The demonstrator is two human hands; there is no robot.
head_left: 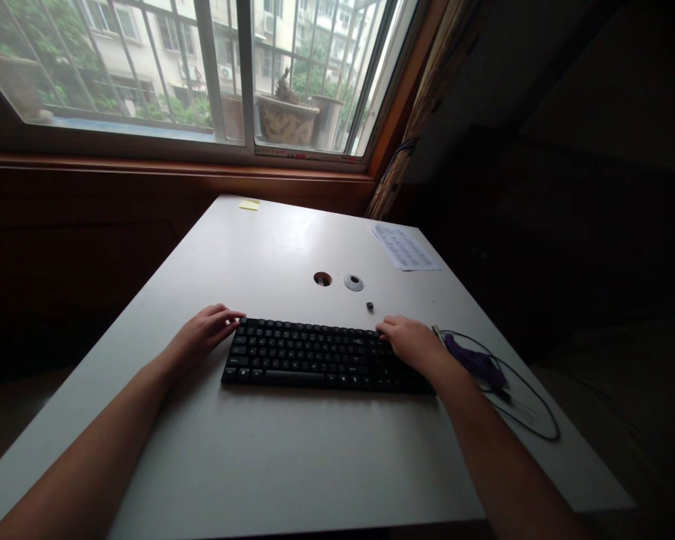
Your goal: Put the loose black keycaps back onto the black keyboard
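A black keyboard (315,356) lies across the middle of a white table (270,457). My left hand (205,331) rests at the keyboard's left end, fingers stretched toward its top left corner and touching it. Over the keyboard's right end lies my right hand (413,343), its fingers curled down over the top right keys. Neither hand lifts the keyboard off the table.
A round cable hole (322,279) and its loose white cap (354,283) sit behind the keyboard, with a small dark keycap-like piece (370,306). A purple tool (475,362) and black cable (532,420) lie right. A printed sheet (403,248) and yellow note (249,205) lie farther back.
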